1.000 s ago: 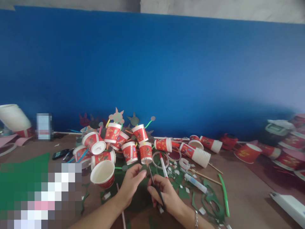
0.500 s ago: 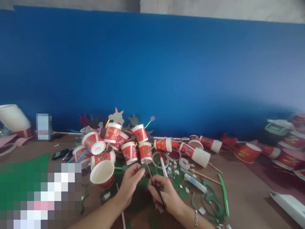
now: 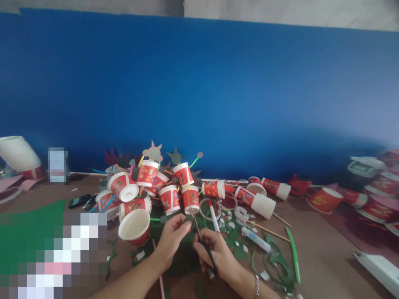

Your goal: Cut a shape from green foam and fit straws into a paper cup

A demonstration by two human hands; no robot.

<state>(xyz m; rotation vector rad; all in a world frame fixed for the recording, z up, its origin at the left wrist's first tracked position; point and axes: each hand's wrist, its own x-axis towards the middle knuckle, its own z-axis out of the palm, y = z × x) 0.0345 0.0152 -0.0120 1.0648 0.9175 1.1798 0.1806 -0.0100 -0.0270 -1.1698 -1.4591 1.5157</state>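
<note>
My right hand [image 3: 215, 253] grips a pair of black-handled scissors [image 3: 199, 232], their blades pointing up and left. Beside the blades, my left hand [image 3: 174, 234] pinches a small dark green piece [image 3: 188, 219], mostly hidden by the fingers. Dark green paper [image 3: 183, 257] lies beneath both hands. Just beyond them stand red-and-white paper cups [image 3: 190, 200] with straws and animal-head cutouts [image 3: 152, 153]. An open cup [image 3: 134, 228] is left of my left hand. A red-and-white marker [image 3: 214, 216] lies beyond my right hand.
Green paper scraps [image 3: 279, 265], a glue tube [image 3: 256, 239], a green straw [image 3: 293, 255] and stacked cups [image 3: 262, 205] lie to the right. A white box [image 3: 378, 270] sits at the far right. Phones [image 3: 77, 201] and green paper [image 3: 37, 228] are on the left. A blue wall [image 3: 199, 91] rises behind.
The scissor blades look slightly closer together than before. My left fingers have shifted a little, and less of the green piece shows. The surroundings look unchanged.
</note>
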